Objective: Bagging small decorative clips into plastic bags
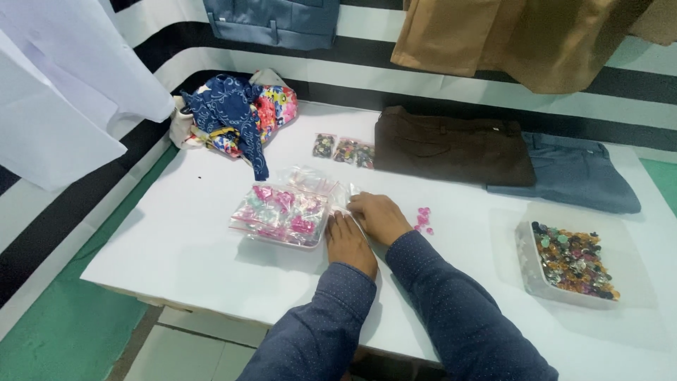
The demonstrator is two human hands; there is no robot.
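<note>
My left hand [348, 243] rests flat on the white table [183, 247], its fingers touching the right edge of a pile of small clear plastic bags [282, 212] filled with pink buttons. My right hand [379, 216] lies just beside it, fingers curled near a clear bag at the pile's right end; whether it grips the bag I cannot tell. A few loose pink buttons [424, 219] lie on the table just right of my right hand. Both arms wear dark blue dotted sleeves.
A clear plastic tub [525, 268] of mixed coloured buttons stands at the right. Three small bags of dark buttons [343, 149] lie farther back. Folded brown trousers [451, 147] and grey-blue trousers [578, 173] lie at the back right, a heap of printed fabric [236, 113] at the back left.
</note>
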